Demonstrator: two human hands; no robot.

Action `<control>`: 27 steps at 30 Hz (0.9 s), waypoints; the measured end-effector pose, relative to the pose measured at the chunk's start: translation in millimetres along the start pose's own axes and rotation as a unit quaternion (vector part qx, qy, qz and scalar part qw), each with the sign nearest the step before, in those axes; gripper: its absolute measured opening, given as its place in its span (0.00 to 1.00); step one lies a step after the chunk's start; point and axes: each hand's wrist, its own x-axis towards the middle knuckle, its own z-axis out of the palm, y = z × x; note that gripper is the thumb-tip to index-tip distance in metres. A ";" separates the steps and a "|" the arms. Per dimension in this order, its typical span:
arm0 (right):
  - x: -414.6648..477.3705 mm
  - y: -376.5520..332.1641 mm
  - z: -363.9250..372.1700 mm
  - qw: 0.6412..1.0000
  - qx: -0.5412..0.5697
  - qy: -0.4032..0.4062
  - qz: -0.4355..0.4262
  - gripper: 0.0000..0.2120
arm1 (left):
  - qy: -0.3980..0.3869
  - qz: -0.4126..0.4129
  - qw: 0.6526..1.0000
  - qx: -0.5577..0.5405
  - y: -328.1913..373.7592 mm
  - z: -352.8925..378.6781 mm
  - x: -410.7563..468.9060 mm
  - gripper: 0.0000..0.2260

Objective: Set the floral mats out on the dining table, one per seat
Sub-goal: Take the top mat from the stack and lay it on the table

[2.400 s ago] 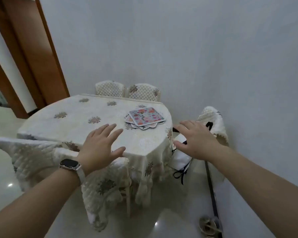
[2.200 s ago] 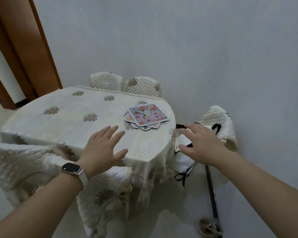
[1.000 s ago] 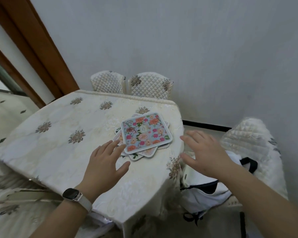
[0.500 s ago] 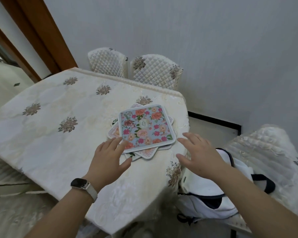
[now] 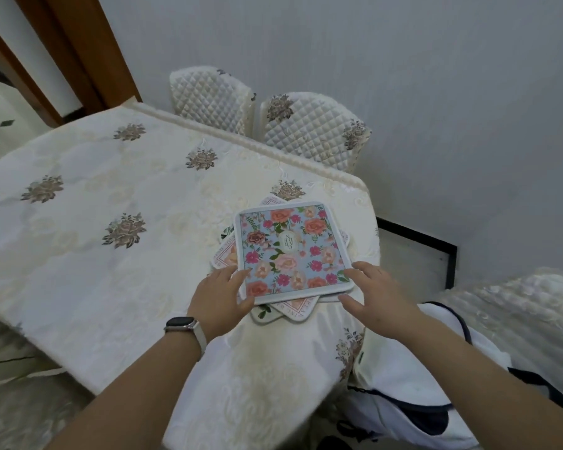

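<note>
Stack of square white-rimmed floral mats [image 5: 226, 254] lies between the hands: left hand [image 5: 215, 297] loosely open, touching the blue top mat's [image 5: 290, 251] corner; right hand [image 5: 374, 297] spread, gripping nothing, apparently framing a lift.

A quilted chair [image 5: 208, 102] and a second flowered chair [image 5: 309, 131] are seen well beyond the right grip [image 5: 376, 293]; a white bag [image 5: 403, 384] is laid on a covered chair [image 5: 517, 313] just right of it.
</note>
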 end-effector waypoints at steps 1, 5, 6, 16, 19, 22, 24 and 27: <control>9.2 1.7 0.5 1.000 0.025 -0.003 0.011 0.26 | -0.005 -0.017 1.000 -0.017 -3.4 4.5 6.2 0.29; 44.1 13.9 11.4 0.994 0.090 -0.029 0.057 0.26 | -0.035 -0.081 0.995 -0.049 -8.5 23.5 21.0 0.28; 51.4 17.2 16.0 0.992 0.096 -0.045 0.063 0.27 | -0.040 -0.097 0.993 -0.057 -7.5 28.4 22.0 0.28; 111.9 46.5 38.5 0.962 0.210 -0.105 0.138 0.26 | -0.026 -0.184 0.963 -0.194 11.5 46.8 54.2 0.30; 123.6 51.4 45.9 0.953 0.238 -0.113 0.148 0.24 | -0.021 -0.209 0.955 -0.210 20.5 50.2 64.4 0.31; 132.9 55.7 55.6 0.946 0.263 -0.092 0.165 0.29 | -0.015 -0.243 0.948 -0.204 26.1 54.8 71.7 0.30; 140.4 56.9 58.1 0.931 0.306 -0.061 0.189 0.27 | -0.008 -0.256 0.947 -0.191 29.1 56.2 75.9 0.29; 148.3 59.4 59.6 0.888 0.403 -0.026 0.221 0.16 | -0.005 -0.248 0.955 -0.163 32.9 59.9 78.1 0.26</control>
